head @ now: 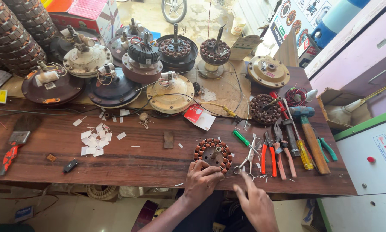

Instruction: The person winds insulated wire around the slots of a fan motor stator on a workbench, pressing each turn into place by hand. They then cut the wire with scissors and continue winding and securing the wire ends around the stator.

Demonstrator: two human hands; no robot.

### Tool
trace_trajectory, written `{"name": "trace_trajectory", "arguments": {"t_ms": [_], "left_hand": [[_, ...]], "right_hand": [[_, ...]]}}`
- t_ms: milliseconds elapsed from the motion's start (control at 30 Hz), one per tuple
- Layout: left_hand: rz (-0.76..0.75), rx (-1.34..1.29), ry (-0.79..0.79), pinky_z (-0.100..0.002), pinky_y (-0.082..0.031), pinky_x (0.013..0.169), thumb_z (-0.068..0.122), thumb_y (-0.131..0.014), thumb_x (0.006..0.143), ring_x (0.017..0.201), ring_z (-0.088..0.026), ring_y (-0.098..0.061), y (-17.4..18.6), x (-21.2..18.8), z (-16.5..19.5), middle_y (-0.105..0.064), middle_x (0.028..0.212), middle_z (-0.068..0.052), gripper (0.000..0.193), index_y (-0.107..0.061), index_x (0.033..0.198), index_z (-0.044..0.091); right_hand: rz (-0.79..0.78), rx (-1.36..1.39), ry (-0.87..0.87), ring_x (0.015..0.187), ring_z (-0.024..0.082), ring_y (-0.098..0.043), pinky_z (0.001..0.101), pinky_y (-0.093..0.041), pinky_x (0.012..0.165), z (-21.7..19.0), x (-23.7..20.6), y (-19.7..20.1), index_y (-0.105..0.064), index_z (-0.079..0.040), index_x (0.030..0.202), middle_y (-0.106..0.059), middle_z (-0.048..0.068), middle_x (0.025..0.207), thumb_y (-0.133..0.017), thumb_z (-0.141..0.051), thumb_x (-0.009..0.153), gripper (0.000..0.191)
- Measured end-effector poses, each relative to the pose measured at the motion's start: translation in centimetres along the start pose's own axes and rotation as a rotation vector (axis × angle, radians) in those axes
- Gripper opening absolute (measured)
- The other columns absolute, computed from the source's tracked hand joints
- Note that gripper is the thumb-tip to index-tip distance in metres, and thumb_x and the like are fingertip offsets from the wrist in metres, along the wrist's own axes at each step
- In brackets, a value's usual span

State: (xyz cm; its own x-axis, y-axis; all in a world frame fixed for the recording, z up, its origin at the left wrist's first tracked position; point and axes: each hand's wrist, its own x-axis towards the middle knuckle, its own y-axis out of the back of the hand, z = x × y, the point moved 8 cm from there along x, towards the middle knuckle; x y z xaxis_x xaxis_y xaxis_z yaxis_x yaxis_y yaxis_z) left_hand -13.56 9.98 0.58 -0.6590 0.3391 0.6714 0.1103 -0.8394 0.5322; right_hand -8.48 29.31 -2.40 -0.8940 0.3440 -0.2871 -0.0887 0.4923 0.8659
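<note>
Lying far left on the wooden bench (128, 159), a paintbrush (17, 139), then scattered white paper slips (94, 141). Resting at the near edge, a copper-wound stator (213, 154), steadied by the left hand (201, 182), grip narrow, fingertips touching its lower rim. Hovering just right, the right hand (255, 205), grip wide and empty, forefinger near the scissors (247, 158). Beyond, pliers (268, 154), screwdrivers and a hammer (310, 131).

A motor winding (213, 153) lay near the front edge of the worktop (133, 159), the left hand (201, 182) touching it. Scissors (247, 158), pliers (268, 155) and a hammer (310, 133) lay to its right, fan motors (115, 68) behind.
</note>
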Motion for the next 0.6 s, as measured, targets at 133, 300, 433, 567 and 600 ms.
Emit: {"name": "trace_trajectory", "arguments": {"t_ms": [133, 300, 433, 567, 600], "left_hand": [[-0.013, 0.031, -0.027, -0.036, -0.044, 0.09, 0.018, -0.079, 0.078, 0.096, -0.016, -0.06, 0.1, 0.2, 0.4, -0.075, 0.108, 0.01, 0.016, -0.08, 0.094, 0.021], [-0.025, -0.034, -0.041, -0.037, -0.043, 0.087, 0.027, -0.082, 0.072, 0.095, -0.019, -0.059, 0.4, 0.2, 0.4, -0.074, 0.108, 0.007, 0.025, -0.08, 0.095, 0.017], [0.002, 0.009, -0.024, -0.036, -0.044, 0.089, 0.016, -0.08, 0.074, 0.095, -0.018, -0.059, 0.4, 0.2, 0.4, -0.074, 0.107, 0.01, 0.02, -0.081, 0.094, 0.02], [0.002, 0.011, -0.042, -0.036, -0.044, 0.086, 0.012, -0.08, 0.074, 0.093, -0.017, -0.06, 0.1, 0.3, 0.4, -0.075, 0.103, 0.009, 0.02, -0.082, 0.093, 0.02], [0.008, 0.014, -0.043, -0.036, -0.044, 0.087, 0.013, -0.08, 0.075, 0.093, -0.017, -0.06, 0.1, 0.4, 0.4, -0.075, 0.103, 0.01, 0.019, -0.081, 0.093, 0.019]], "right_hand": [[-0.165, 0.128, 0.351, 0.091, 0.034, -0.077, 0.0424, -0.057, 0.079, -0.8, -1.7, -2.9, -0.073, -0.016, 0.116, -0.079, 0.014, 0.092, -0.071, -0.041, 0.094, 0.033], [-0.252, 0.266, 0.32, 0.07, 0.045, -0.064, 0.0473, -0.052, 0.067, -2.2, -1.7, -4.4, -0.059, -0.018, 0.146, -0.064, 0.026, 0.071, -0.075, -0.025, 0.09, 0.058], [0.266, 0.362, 0.363, 0.074, 0.036, -0.072, 0.0424, -0.056, 0.063, -3.1, -0.5, 1.2, -0.058, -0.022, 0.142, -0.072, 0.016, 0.076, -0.069, -0.025, 0.089, 0.054], [0.329, 0.212, 0.186, 0.075, 0.034, -0.074, 0.0456, -0.055, 0.07, -1.7, -0.4, 1.2, -0.059, -0.034, 0.139, -0.071, 0.012, 0.07, -0.072, -0.028, 0.086, 0.054], [0.313, 0.237, 0.168, 0.076, 0.033, -0.075, 0.045, -0.055, 0.07, -1.5, -0.3, 0.9, -0.059, -0.034, 0.139, -0.073, 0.011, 0.071, -0.07, -0.028, 0.087, 0.053]]}}
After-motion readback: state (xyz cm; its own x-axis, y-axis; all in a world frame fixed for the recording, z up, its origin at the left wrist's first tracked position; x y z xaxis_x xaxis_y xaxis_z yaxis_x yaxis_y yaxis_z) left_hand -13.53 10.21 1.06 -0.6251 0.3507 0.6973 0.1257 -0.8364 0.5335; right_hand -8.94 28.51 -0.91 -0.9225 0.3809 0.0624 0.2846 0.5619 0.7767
